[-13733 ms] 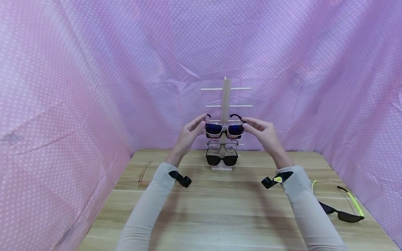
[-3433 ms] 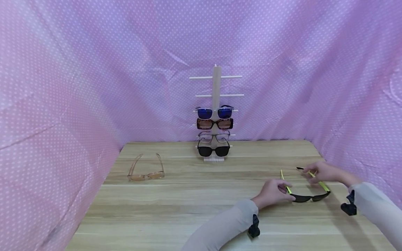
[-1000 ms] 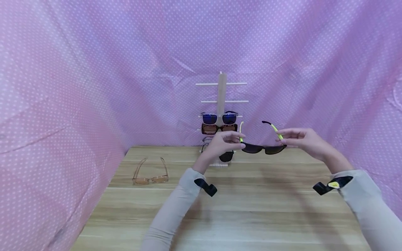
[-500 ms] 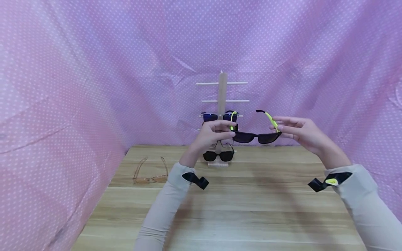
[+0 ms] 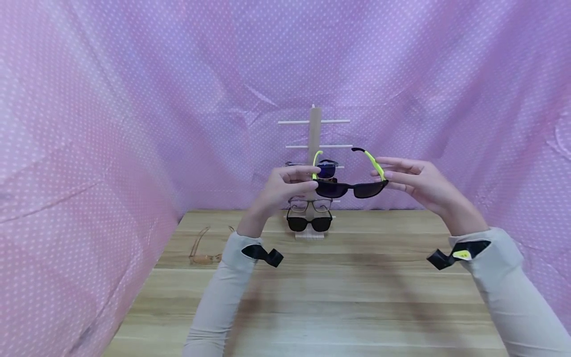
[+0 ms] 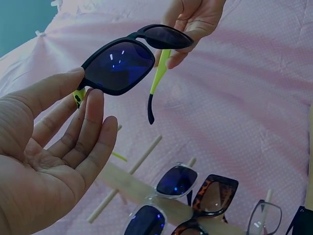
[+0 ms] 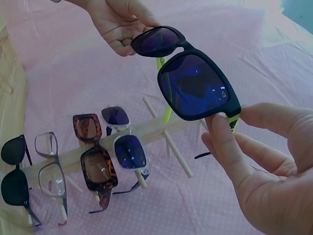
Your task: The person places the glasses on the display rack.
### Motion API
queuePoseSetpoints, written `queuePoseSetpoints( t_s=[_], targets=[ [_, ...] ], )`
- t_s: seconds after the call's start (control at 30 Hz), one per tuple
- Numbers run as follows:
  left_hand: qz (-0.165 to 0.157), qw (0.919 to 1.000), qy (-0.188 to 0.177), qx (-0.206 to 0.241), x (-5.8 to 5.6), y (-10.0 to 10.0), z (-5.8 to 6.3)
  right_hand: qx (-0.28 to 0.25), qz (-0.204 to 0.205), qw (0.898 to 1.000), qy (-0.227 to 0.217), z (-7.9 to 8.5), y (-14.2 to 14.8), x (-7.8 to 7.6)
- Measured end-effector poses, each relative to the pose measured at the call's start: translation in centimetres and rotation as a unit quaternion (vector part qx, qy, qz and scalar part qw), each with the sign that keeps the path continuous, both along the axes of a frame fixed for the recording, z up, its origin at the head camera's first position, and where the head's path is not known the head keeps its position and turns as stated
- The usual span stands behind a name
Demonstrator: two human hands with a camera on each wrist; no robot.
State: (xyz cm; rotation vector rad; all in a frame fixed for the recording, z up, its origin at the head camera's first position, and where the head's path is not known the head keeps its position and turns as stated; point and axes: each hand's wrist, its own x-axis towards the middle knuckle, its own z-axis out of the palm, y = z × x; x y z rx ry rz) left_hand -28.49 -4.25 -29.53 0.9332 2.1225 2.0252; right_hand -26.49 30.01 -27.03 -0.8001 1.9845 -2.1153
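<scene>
A pair of black sunglasses point(image 5: 368, 190) with neon-yellow temples is held up between my two hands, in front of the wooden display stand point(image 5: 314, 130). My left hand point(image 5: 283, 191) pinches it at the left hinge, and my right hand point(image 5: 421, 187) pinches it at the right hinge. Both temples are unfolded and point toward the stand. On the stand hang clear-framed sunglasses point(image 7: 130, 152) with blue lenses, tortoiseshell sunglasses point(image 7: 98, 167), thin-framed eyeglasses point(image 5: 322, 205) and black sunglasses point(image 5: 321, 224) at the bottom. The held pair partly covers the upper ones in the head view.
Two bare pegs point(image 5: 335, 121) stick out near the stand's top. Peach-tinted glasses point(image 5: 205, 259) lie on the wooden table point(image 5: 357, 297) at the left, partly behind my left forearm. A pink dotted cloth point(image 5: 223, 59) surrounds the table.
The clear-framed sunglasses were hung on the stand earlier. The yellow-templed sunglasses were then lifted from the table's right side. Over the last second both hands carried them left and up toward the stand.
</scene>
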Motion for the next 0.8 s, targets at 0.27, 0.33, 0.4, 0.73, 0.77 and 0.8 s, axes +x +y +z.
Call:
queuePoseSetpoints(
  t_s=[0.27, 0.33, 0.4, 0.73, 0.77, 0.8],
  targets=[
    [0.008, 0.9993, -0.024, 0.028, 0.0, -1.7, 0.6, -0.011, 0.040, 0.999, 0.014, 0.7, -1.4, -0.2],
    [0.012, 0.9993, -0.024, 0.025, 0.0, -2.0, 0.6, -0.005, 0.043, 0.999, 0.017, 0.7, -1.7, -0.3],
    [0.016, 0.9994, -0.023, 0.022, 0.0, -2.3, 0.6, 0.005, 0.043, 0.999, 0.019, 0.6, -1.9, -0.4],
    [0.020, 0.9992, -0.023, 0.025, 0.2, -3.4, 1.2, 0.045, 0.013, 0.999, 0.015, 0.7, -2.8, -0.8],
    [0.022, 0.9992, -0.023, 0.023, 0.2, -3.4, 1.3, 0.045, 0.013, 0.999, 0.013, 0.8, -2.9, -0.8],
    [0.023, 0.9993, -0.021, 0.022, 0.1, -3.5, 1.3, 0.049, 0.010, 0.999, 0.012, 0.8, -3.1, -0.8]
  ],
)
